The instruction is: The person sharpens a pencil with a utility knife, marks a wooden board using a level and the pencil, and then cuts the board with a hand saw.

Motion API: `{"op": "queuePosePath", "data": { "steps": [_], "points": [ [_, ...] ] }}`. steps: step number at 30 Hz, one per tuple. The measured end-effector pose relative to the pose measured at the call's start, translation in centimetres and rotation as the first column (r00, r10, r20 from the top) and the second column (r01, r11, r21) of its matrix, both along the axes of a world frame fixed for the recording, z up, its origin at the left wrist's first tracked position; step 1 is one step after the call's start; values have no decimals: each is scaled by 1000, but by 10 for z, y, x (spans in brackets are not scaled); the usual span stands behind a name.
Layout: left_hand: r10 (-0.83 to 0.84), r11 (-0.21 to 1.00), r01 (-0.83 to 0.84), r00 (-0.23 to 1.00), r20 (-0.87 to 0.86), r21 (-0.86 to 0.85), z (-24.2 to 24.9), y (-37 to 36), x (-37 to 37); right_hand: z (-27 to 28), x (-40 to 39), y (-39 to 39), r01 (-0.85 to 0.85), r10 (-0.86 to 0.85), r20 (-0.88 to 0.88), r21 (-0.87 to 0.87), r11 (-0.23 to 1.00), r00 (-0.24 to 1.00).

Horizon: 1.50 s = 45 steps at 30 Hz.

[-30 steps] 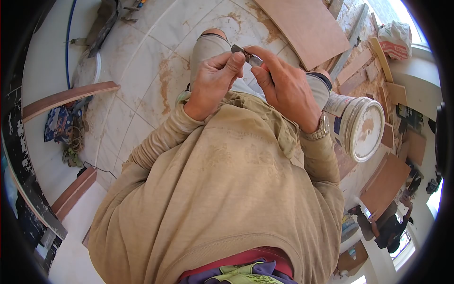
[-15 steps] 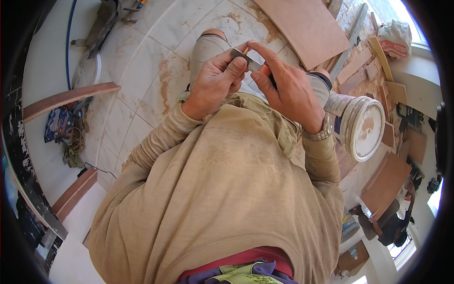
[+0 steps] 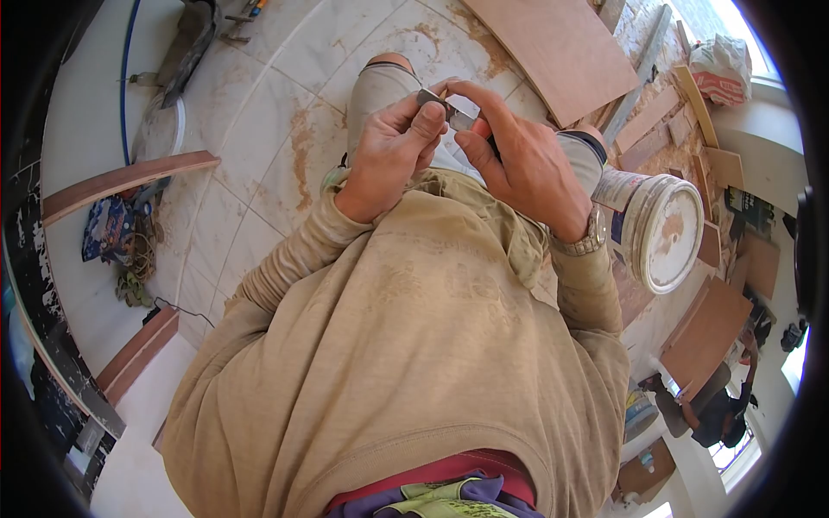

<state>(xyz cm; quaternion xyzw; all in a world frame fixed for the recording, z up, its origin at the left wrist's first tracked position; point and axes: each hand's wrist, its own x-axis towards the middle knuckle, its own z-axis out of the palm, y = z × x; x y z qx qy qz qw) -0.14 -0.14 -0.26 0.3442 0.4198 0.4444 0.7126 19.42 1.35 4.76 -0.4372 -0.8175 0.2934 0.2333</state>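
Observation:
My left hand (image 3: pixel 393 142) is closed, with thumb and fingers pinching a small flat dark-grey piece (image 3: pixel 430 98), perhaps metal. My right hand (image 3: pixel 531 160), with a metal watch (image 3: pixel 596 226) at the wrist, wraps round a small tool (image 3: pixel 482 129) that has an orange-and-black handle and a shiny flat metal blade (image 3: pixel 459 118). The blade's end meets or overlaps the grey piece; whether they touch cannot be made out. My right index finger arches over to the left fingertips. Both hands are above my lap, between my knees.
A white bucket (image 3: pixel 669 233) stands close by my right forearm. Wood panels (image 3: pixel 553 52) and offcuts (image 3: pixel 652 116) lie on the dusty tiled floor (image 3: pixel 259 155). At left are a curved board (image 3: pixel 129 183) and a blue bag (image 3: pixel 105 226). Another person (image 3: pixel 724 414) is at far right.
Both hands shift very slightly, the left one a little down and left. The right index finger curls a bit, and more of the blade shows. The far person's arm has moved.

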Motion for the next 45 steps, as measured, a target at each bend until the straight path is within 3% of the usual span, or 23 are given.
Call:
{"op": "queuePosePath", "data": {
  "steps": [2,8,11,14,23,29,35,38,41,45],
  "points": [
    [76,997,-76,997,30,-5,13,0,9,2,-1,-2,7,-8,-29,-48,999,1000],
    [-15,998,22,993,-113,59,5,0,-1,-8,0,3,-13,17,-35,110,994,999],
    [-13,999,18,992,-127,32,3,2,-1,-6,1,3,0,0,-3,72,997,1000],
    [-16,994,12,999,39,105,6,1,0,-1,-1,-1,12,-12,18,10,1000,1000],
    [-44,996,36,994,96,83,7,2,-1,1,0,0,-10,10,-30,6,1000,1000],
    [-28,999,31,996,-82,38,2,3,-7,-4,-1,5,-5,5,1,116,993,1000],
    [53,998,-51,997,-50,45,12,4,3,3,-1,3,14,-13,12,-67,998,1000],
    [24,990,-6,992,-125,138,0,3,-4,0,-3,4,10,-9,-13,39,999,1000],
    [6,999,3,987,-159,53,-1,5,-4,-11,-2,7,47,-40,-90,82,996,995],
    [8,999,-9,999,34,41,10,6,1,-4,7,10,153,-150,-106,13,988,983]
  ]
}}
